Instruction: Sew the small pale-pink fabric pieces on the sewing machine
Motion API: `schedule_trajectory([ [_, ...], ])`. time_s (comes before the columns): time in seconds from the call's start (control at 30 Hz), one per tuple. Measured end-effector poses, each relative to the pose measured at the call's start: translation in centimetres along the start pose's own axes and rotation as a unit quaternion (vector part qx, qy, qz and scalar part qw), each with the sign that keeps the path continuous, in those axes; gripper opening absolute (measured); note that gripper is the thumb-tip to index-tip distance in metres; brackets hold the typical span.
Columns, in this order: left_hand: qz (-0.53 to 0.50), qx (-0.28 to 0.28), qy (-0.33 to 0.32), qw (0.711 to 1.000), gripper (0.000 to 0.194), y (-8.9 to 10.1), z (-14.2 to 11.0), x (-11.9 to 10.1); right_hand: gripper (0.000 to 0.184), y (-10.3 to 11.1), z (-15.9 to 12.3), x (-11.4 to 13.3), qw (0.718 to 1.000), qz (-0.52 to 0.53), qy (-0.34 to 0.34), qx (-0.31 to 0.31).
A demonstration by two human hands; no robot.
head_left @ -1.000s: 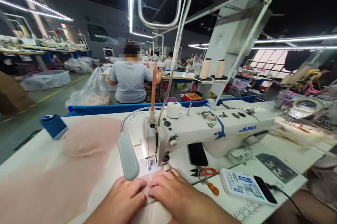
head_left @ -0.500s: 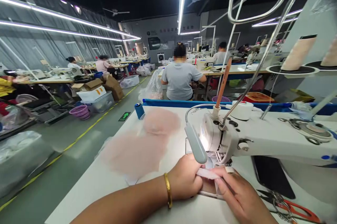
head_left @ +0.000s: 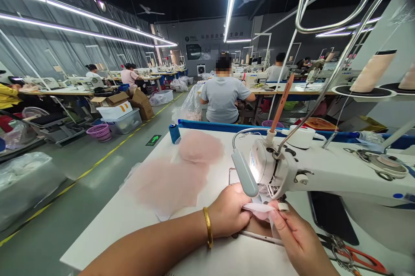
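Observation:
My left hand, with a gold bangle at the wrist, is closed on one end of a pale pink strip of fabric. The thumb and fingers of my right hand pinch its other end. The strip spans the gap between both hands, just in front of the needle area of a white sewing machine. A grey lamp hangs over that spot and hides part of it. Sheer pink fabric pieces lie on the white table to the left of my hands.
Right of my hands are a black phone and orange-handled snips with a key ring. A blue thread spool stands at the table's far edge. Thread cones rise at right. Ahead, a person in a grey shirt sits working.
My right hand has shifted slightly up and its grip on the strip has changed a little. My left hand keeps its hold. The whole view has moved slightly.

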State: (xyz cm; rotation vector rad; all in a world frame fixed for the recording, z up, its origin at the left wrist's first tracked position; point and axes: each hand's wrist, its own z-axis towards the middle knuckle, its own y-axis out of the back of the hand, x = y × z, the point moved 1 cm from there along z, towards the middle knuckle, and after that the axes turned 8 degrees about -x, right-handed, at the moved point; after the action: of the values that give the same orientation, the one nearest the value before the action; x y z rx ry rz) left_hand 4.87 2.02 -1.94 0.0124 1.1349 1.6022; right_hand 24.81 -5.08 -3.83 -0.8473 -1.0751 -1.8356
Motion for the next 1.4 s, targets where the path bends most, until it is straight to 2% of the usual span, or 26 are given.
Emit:
schedule_trajectory([
  [0.13, 0.026, 0.018, -0.003, 1.0, 0.009, 0.0, 0.1, 0.2, 0.035, -0.4, -0.3, 1.1, 0.999, -0.011, 0.019, -0.032],
  [0.23, 0.029, 0.023, -0.002, 0.999, 0.008, -0.1, 0.1, 0.3, 0.033, -0.4, -0.4, 1.7, 0.998, -0.029, 0.008, -0.05],
  [0.47, 0.014, -0.006, -0.016, 1.0, 0.006, -0.3, 0.1, 0.1, 0.034, -0.5, -0.7, 2.7, 0.995, -0.061, -0.003, -0.083],
  [0.6, 0.019, 0.002, -0.013, 1.0, 0.006, -0.5, 0.0, 0.2, 0.035, -0.7, -0.8, 2.5, 0.992, -0.073, -0.003, -0.104],
  [0.87, 0.028, -0.004, -0.005, 1.0, 0.006, -0.2, 0.3, -0.2, 0.039, -0.9, -1.0, 2.0, 0.994, -0.051, -0.027, -0.097],
  [1.0, 0.037, 0.011, -0.006, 0.999, 0.009, -0.5, 0.2, 0.1, 0.04, -1.2, -0.9, 1.7, 0.993, -0.041, -0.042, -0.101],
  [1.2, -0.007, 0.007, -0.012, 1.0, 0.008, -0.4, 0.3, 0.2, 0.041, -1.1, -0.8, 1.5, 0.991, -0.06, -0.052, -0.111],
  [1.33, -0.013, 0.039, -0.004, 0.999, 0.008, 0.2, 0.6, -0.2, 0.041, -0.7, -0.6, 1.0, 0.994, -0.06, -0.042, -0.084],
  [1.4, -0.001, 0.056, -0.016, 0.998, 0.012, 0.1, 0.3, -0.3, 0.042, -0.3, -0.3, 0.5, 0.997, -0.065, -0.004, -0.048],
])
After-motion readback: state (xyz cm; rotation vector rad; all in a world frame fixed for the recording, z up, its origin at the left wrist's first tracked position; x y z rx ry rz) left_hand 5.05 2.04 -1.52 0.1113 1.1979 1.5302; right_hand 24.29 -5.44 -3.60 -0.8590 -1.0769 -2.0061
